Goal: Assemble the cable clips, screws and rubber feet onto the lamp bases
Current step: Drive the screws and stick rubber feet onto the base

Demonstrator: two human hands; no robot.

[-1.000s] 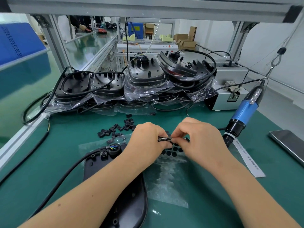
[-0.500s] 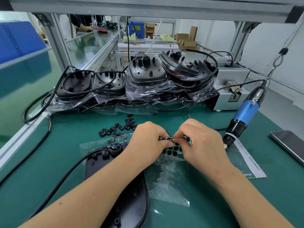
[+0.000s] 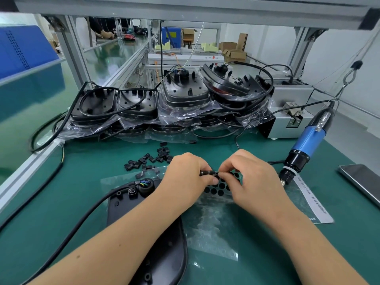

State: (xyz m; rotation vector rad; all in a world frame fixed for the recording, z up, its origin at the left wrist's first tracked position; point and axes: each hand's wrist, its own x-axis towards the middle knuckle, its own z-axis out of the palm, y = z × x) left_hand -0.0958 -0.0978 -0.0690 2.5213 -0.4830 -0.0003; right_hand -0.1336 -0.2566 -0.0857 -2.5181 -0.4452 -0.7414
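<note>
- Barely anything has moved: both my hands stay together over the sheet of rubber feet [image 3: 221, 187].
- Left hand [image 3: 186, 177] and right hand [image 3: 249, 177] pinch a small black strip [image 3: 208, 173] between them.
- Lamp base [image 3: 144, 233] lies under my left forearm.

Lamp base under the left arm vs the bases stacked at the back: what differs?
The near lamp base lies alone, flat on the green mat; the stacked bases are piled in layers, one tilted. The near one is bare of wrap, though it lies partly on a clear sheet; the stacked bases sit among clear plastic bags. The left forearm crosses the near base; nothing touches the stack. Both are black, underside up, with black cables attached.
</note>
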